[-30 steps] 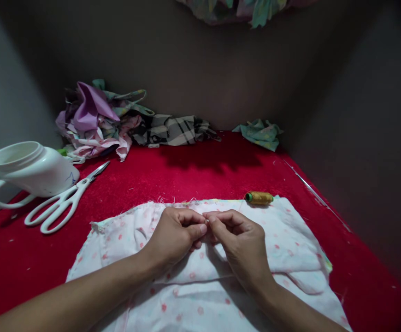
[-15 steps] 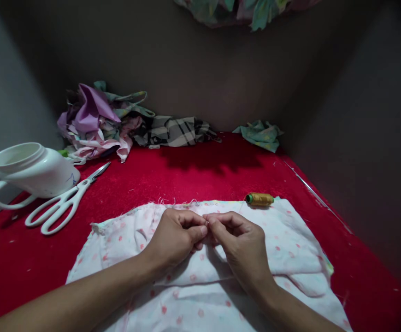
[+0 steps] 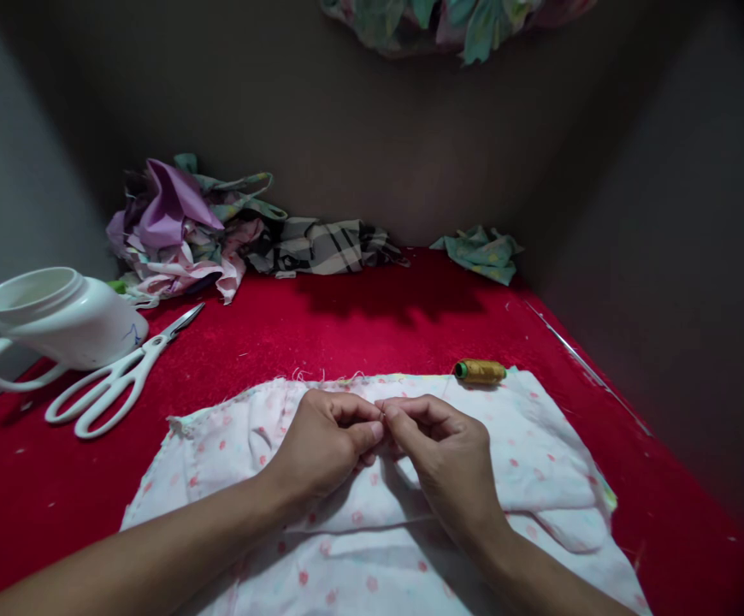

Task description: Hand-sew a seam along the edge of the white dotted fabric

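Fingertip to fingertip, my left hand [image 3: 333,441] and my right hand [image 3: 445,449] are both closed in a pinch. Between them is something thin and tiny, too small to make out. Both are over a white cloth [image 3: 372,492] with pink-red dots, which lies spread and partly folded below them. Along its far edge run frayed threads. A spool of golden-yellow thread [image 3: 482,371] with a green end lies on its side at that edge, beyond my right hand.
White-handled scissors [image 3: 115,376] lie on the red table covering [image 3: 269,329] at left, beside a white jug [image 3: 67,316]. Fabric scraps [image 3: 180,222] are heaped at the back, with a checked cloth [image 3: 327,244] and a green scrap [image 3: 480,255]. A fabric bundle [image 3: 455,26] hangs above.
Hardly anything differs. Both hands keep the same pinch, with only a very slight shift of the fingers, and the whole view has moved a few pixels.
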Available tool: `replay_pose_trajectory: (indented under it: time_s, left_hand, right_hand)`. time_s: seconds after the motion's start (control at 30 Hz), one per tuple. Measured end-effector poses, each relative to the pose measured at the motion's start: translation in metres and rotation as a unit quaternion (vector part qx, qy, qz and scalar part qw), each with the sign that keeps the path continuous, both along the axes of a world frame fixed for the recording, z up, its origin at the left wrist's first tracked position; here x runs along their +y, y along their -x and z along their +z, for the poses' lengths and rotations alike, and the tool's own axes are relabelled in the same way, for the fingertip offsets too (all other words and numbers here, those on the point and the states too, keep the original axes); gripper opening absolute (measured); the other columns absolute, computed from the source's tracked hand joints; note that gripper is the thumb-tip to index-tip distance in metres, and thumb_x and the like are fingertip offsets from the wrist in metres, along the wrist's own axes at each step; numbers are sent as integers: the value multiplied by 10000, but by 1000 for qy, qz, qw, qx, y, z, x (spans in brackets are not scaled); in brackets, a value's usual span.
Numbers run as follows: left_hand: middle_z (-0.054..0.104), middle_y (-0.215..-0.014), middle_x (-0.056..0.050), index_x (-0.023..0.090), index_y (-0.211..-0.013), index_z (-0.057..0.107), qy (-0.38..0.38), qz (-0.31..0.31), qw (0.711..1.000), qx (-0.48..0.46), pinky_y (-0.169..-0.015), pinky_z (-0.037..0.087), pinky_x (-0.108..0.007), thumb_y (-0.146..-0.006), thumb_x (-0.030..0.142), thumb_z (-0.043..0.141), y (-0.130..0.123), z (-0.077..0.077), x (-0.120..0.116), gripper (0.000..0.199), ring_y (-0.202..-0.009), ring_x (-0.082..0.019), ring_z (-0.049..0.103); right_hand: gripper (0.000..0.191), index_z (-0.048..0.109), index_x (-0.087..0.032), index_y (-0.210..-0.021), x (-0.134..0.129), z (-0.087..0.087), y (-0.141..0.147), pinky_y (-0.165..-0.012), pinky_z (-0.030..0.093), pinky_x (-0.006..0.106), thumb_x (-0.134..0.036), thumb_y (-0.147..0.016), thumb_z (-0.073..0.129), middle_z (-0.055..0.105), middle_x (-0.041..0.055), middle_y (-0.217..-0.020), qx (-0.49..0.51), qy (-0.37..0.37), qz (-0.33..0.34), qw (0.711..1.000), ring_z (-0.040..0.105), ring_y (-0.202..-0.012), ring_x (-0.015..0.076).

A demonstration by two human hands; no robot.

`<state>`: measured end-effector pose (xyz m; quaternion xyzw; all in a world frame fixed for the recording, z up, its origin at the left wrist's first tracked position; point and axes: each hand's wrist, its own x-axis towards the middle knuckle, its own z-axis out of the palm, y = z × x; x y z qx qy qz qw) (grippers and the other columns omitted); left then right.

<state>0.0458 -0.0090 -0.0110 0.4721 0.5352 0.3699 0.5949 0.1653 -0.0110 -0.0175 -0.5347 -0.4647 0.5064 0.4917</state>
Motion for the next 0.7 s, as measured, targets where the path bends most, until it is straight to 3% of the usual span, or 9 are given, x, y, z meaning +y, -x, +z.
replay_pose_trajectory:
  time_s: [0.7]
  left_hand:
    - [485, -461, 7, 90, -585, 605, 2, 6, 1000, -13, -425, 298, -191, -633, 131, 556, 0, -7, 0, 80, -425, -58, 399]
  right_hand:
    - [70, 609, -142, -588, 1, 0, -1, -498, 447, 235, -186, -635, 584, 645, 26, -604, -2, 2, 5, 1000, 557, -501, 121]
